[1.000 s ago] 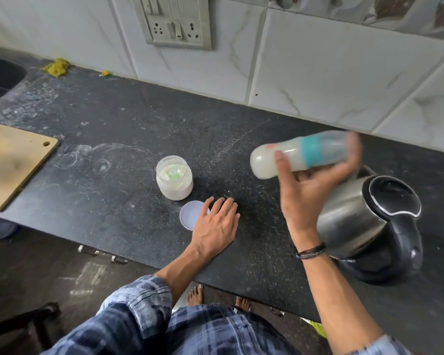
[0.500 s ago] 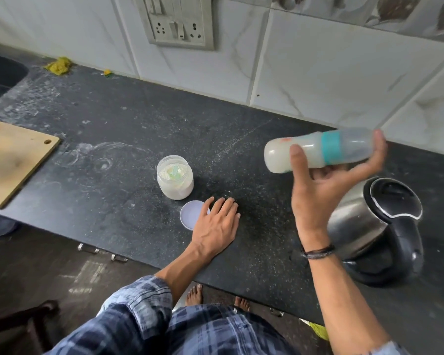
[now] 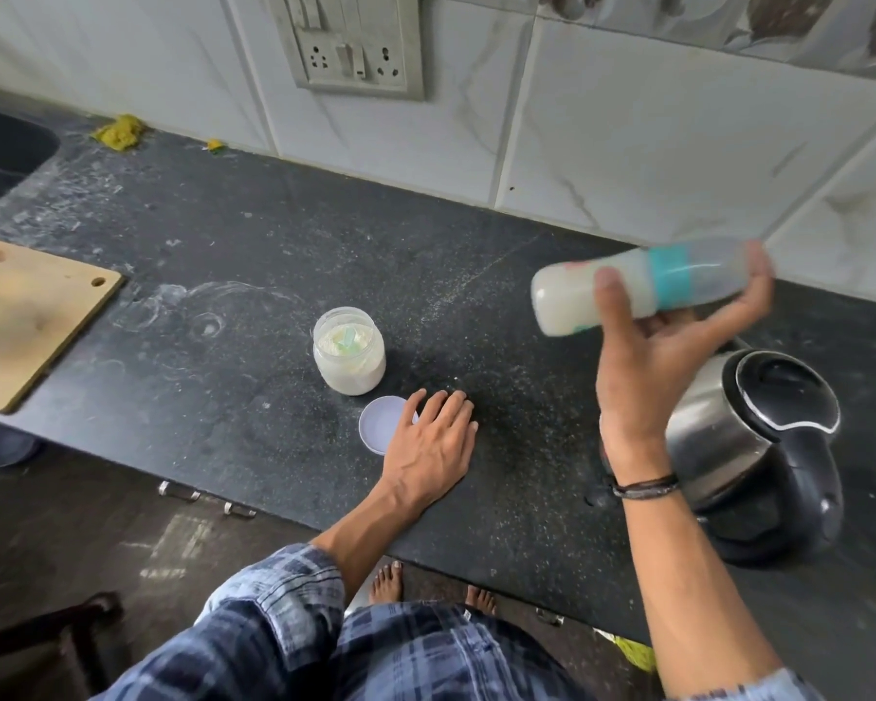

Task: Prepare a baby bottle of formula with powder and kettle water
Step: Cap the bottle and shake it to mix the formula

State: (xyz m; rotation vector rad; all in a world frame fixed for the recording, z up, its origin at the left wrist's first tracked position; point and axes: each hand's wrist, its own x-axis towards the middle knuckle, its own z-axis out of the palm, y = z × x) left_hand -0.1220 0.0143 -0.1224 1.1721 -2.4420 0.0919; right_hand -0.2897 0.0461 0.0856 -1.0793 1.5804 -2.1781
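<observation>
My right hand (image 3: 648,356) grips a baby bottle (image 3: 567,301) with a teal ring, held on its side in the air above the black counter (image 3: 254,275). The bottle holds milky white liquid and looks blurred. Just below and to the right stands a steel kettle (image 3: 759,447) with a black lid and handle. An open jar of white powder (image 3: 349,357) with a green scoop inside sits mid-counter. Its pale round lid (image 3: 381,423) lies flat in front of it. My left hand (image 3: 433,437) rests flat on the counter, fingers straight, beside and partly over the lid.
A wooden cutting board (image 3: 26,316) lies at the left edge of the counter, with a dark sink (image 3: 1,154) behind it. A switch and socket plate (image 3: 350,43) is on the tiled wall. Yellow scraps (image 3: 120,131) lie at the back left.
The bottle in my right hand has moved back and forth sideways, first right, then slightly left and lower, staying on its side. My left hand has stayed put.
</observation>
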